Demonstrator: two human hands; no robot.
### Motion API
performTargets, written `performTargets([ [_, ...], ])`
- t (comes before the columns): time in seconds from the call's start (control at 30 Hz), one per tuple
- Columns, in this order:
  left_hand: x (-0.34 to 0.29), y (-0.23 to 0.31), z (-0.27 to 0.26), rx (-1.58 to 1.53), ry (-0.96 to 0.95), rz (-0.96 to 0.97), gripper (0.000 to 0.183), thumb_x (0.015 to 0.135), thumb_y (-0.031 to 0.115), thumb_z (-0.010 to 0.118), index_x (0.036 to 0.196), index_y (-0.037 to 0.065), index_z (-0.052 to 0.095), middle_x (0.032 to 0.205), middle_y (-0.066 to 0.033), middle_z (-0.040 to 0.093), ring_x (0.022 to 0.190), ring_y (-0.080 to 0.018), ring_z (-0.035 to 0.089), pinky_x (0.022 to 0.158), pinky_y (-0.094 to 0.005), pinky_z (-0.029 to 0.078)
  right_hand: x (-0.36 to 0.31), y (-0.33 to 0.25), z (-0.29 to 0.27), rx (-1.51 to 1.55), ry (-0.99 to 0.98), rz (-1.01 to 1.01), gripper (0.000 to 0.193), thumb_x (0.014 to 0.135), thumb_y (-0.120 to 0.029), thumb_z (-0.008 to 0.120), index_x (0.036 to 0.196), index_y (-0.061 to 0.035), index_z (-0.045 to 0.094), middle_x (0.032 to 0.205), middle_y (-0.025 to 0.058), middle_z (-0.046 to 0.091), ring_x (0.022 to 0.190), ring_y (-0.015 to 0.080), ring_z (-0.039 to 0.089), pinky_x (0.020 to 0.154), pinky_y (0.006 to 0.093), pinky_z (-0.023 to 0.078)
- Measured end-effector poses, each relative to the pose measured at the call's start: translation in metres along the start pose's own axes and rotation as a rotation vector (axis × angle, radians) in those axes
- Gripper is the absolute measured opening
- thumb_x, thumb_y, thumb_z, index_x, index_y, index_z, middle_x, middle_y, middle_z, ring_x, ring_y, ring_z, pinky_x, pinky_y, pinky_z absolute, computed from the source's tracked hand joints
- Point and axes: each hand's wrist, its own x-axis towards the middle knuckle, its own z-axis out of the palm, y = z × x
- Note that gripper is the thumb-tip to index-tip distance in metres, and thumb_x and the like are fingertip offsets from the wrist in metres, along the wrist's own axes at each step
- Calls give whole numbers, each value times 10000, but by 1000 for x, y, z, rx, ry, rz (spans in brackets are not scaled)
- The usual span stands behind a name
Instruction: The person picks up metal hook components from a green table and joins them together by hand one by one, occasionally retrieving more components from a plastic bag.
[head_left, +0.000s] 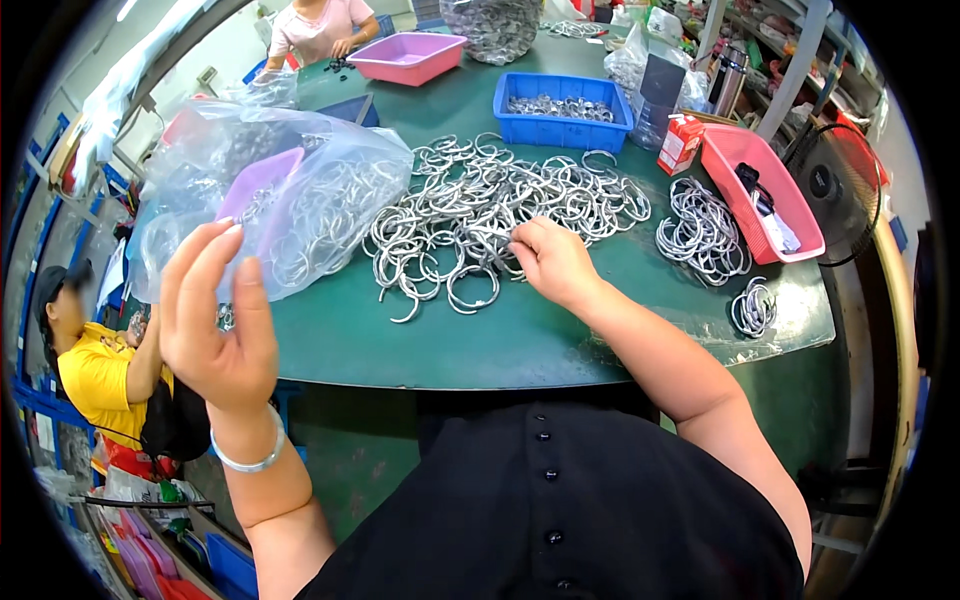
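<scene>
A heap of silver, open-ended metal bangles (480, 195) lies loose on the green table (420, 350). At the heap's near edge is my right hand (556, 262), thumb and fingers pinched together on a bangle, most of which merges with the others. My left hand (222, 325) is raised over the table's left side, palm up with fingers curved apart and nothing in them. Behind it sits a large clear plastic bag (345, 215) holding more bangles and a purple scoop-like piece (262, 185). A pale bangle (250, 462) circles my left wrist.
Right of the heap lie a sorted bunch of bangles (703, 235), a smaller bundle (754, 308), a pink basket (765, 200) and a fan (835, 190). Beyond stand a blue bin (563, 110) of small metal parts and a pink tub (405, 58). Two people are nearby.
</scene>
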Motion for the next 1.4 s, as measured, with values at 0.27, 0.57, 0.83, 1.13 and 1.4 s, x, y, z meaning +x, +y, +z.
performTargets([
  [0.27,1,-52,11,349,-313,-258,183,781,92,542,951,38,583,914,-146,593,819,-307,574,692,-338,452,15,2,-7,-8,-23,39,89,761,-128,543,775,-40,551,745,135,566,720,326,554,637,406,439],
  [0.57,122,-170,30,607,-181,-168,205,821,281,484,855,112,596,820,-133,599,771,-338,562,665,-383,440,22,-6,1,-80,-143,50,90,748,-119,561,789,-39,571,742,131,569,722,316,555,638,385,438],
  [0.83,179,-192,59,657,-53,-282,275,825,369,451,981,211,612,936,-84,620,876,-284,571,755,-360,433,21,0,-4,-6,-155,46,102,754,-132,540,747,-31,550,733,146,559,719,333,548,644,416,434],
  [1.13,167,-160,66,203,-323,-273,242,833,237,535,967,42,586,627,-8,501,584,-69,465,517,-227,397,21,4,-6,-32,-165,62,102,764,-124,531,784,-25,549,744,154,566,729,339,553,652,422,437],
  [1.4,114,-109,35,218,-466,-98,343,786,277,577,1020,28,557,716,-98,560,653,-213,521,644,-312,421,20,2,-7,-10,-199,84,81,762,-87,541,801,-20,563,756,149,571,729,327,555,648,388,440],
])
